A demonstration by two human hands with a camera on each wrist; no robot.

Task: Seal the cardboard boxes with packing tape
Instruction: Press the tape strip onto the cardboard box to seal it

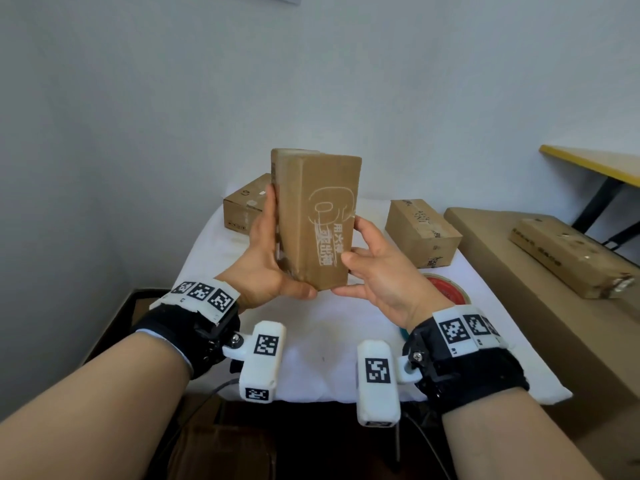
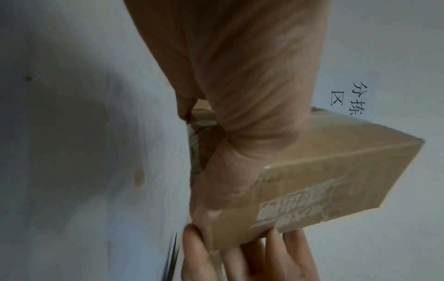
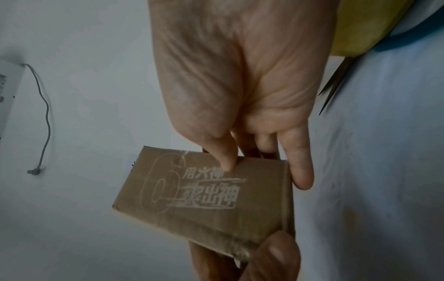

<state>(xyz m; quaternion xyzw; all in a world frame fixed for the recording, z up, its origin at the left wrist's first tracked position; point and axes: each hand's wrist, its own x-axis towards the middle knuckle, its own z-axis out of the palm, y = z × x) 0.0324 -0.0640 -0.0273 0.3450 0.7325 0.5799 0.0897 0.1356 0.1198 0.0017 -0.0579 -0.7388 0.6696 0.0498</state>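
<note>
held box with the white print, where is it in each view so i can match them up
Head: the held box stands on end at centre, between the left hand and right hand.
Left wrist: centre right, box under the palm.
Right wrist: lower centre, box below the fingers.
Shared landmark: the white printed characters on its broad face.

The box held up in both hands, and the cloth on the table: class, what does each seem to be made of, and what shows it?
Printed box: brown cardboard, matte, with creased edges and white print; a glossy strip near one end looks like clear tape. Table cover: probably soft white fabric, since it drapes and wrinkles. Both hands, left and right, grip the box.
</note>
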